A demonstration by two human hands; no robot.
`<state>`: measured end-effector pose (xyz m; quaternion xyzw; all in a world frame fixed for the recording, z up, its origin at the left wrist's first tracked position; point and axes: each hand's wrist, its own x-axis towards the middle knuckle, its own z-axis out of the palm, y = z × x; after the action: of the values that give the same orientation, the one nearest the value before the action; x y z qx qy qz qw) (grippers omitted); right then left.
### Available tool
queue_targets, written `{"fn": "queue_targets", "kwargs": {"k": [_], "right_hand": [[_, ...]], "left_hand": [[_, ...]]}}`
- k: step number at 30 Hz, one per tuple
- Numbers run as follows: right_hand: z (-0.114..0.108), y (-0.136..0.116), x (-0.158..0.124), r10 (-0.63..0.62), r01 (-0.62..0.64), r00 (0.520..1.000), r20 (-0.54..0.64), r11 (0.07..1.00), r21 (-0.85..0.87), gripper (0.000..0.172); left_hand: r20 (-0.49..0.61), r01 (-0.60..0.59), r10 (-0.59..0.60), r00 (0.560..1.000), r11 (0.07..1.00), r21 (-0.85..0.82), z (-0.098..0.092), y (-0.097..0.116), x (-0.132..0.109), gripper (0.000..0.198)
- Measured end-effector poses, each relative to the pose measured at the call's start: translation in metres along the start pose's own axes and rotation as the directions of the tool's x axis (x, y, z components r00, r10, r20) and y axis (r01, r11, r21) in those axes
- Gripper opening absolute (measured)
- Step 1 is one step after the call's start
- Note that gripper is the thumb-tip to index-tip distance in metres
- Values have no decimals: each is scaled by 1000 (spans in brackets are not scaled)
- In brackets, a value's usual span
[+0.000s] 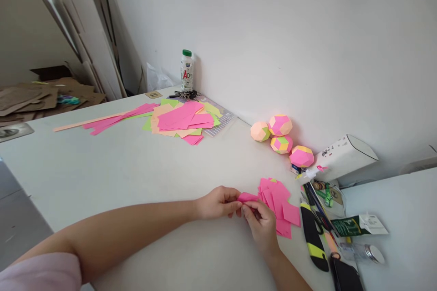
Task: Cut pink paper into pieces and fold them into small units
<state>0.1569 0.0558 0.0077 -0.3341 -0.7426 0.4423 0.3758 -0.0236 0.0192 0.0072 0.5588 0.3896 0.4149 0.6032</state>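
Observation:
My left hand (pixel 218 202) and my right hand (pixel 261 225) meet low on the white table (pixel 112 168). Both pinch a small folded pink paper piece (pixel 247 197) between their fingertips. Just right of the hands lies a small heap of folded pink paper units (pixel 282 204). Several paper balls (pixel 280 134) in pink, orange and green sit against the wall beyond them.
A spread of pink, orange and green paper sheets (pixel 182 119) lies at the back, with long paper strips (pixel 112 120) to its left. A green-capped bottle (pixel 186 70) and keys (pixel 184 95) stand near the wall. Pens, a black-and-yellow tool (pixel 313 236) and a white device (pixel 343 157) crowd the right.

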Motion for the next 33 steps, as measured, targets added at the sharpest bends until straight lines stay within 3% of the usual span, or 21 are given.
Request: {"fn": "queue_targets", "kwargs": {"k": [5, 15, 33], "right_hand": [[1, 5, -3, 55, -54, 998, -34, 998, 8, 10], [1, -1, -2, 34, -32, 999, -23, 995, 99, 8], [2, 6, -3, 88, -86, 996, -25, 992, 88, 8]], "left_hand": [[-3, 17, -17, 1000, 999, -48, 0, 0, 1, 33], [-2, 30, -31, 1000, 986, -161, 0, 4, 1, 30], [-8, 31, -32, 999, 997, -66, 1, 4, 2, 31]]}}
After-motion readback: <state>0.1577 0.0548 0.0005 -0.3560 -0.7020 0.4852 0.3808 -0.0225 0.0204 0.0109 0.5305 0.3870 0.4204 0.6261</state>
